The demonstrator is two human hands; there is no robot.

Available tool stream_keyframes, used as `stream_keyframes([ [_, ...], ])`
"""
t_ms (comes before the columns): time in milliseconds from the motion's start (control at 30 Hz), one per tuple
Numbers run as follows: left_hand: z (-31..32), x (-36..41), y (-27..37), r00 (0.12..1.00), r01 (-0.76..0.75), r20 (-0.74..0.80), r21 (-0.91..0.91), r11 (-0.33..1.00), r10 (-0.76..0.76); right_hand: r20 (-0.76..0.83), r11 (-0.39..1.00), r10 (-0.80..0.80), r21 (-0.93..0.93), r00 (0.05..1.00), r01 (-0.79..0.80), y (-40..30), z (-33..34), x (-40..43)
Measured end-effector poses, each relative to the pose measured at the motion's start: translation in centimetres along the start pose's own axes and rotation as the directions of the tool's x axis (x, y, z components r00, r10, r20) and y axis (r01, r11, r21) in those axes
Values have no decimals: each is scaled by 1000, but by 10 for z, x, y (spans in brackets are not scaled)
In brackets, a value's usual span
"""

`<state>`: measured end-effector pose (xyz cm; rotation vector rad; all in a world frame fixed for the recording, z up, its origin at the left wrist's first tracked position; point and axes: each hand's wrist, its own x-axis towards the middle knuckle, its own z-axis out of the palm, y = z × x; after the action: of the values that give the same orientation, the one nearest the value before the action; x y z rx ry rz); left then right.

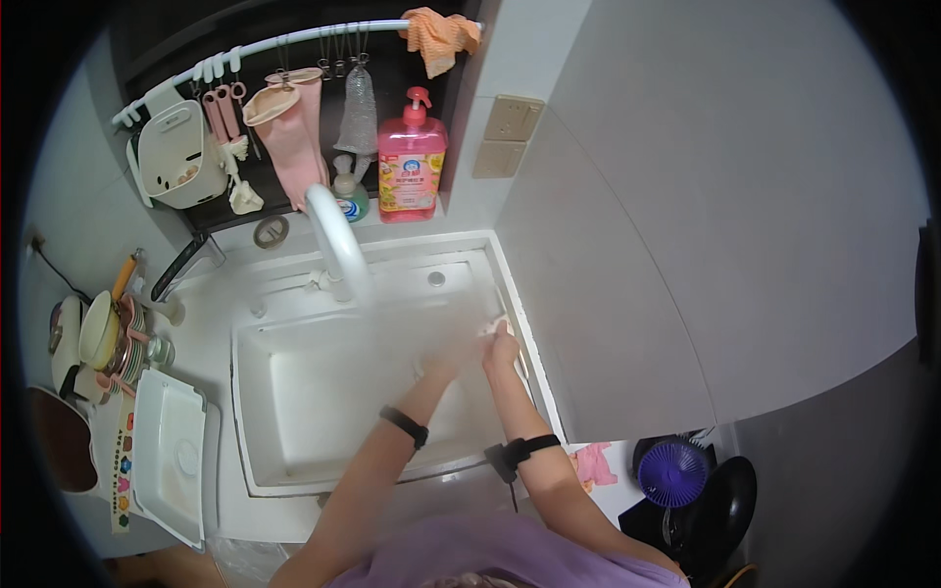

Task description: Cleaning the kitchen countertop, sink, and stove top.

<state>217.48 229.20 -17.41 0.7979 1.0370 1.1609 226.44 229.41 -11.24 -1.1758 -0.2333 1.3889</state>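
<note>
Both my hands are over the right half of a white rectangular sink (316, 411). A hazy smear in the view blurs my left hand (442, 361), so its fingers and anything in them cannot be made out. My right hand (503, 347) is close to the sink's right rim, thumb side up, by a small whitish patch too blurred to name. A white curved faucet (338, 239) arches over the back of the basin. Black bands circle both forearms.
Behind the sink stand a pink pump bottle (413, 173) and a smaller green soap bottle (349, 195). Pink rubber gloves (287, 132) hang from a rail. At left are a white plastic basin (170, 448) and stacked dishes (132, 353). A purple fan (673, 472) stands right, under a grey panel (625, 294).
</note>
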Motion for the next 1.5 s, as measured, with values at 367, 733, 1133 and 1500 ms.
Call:
stream_keyframes([
  [367,-75,-124,72,963,239,26,383,893,-269,284,880,149,-475,947,4,61,20,-41],
  [733,-24,-134,213,783,-374,-139,674,638,606,327,954,-6,-281,945,103,-20,34,-10],
  [1133,-52,-170,242,772,-267,-279,672,690,571,348,924,-98,-317,932,215,-44,17,8],
  [1500,-132,-200,263,663,-273,-226,815,511,714,468,873,-175,-334,866,357,-29,82,36],
])
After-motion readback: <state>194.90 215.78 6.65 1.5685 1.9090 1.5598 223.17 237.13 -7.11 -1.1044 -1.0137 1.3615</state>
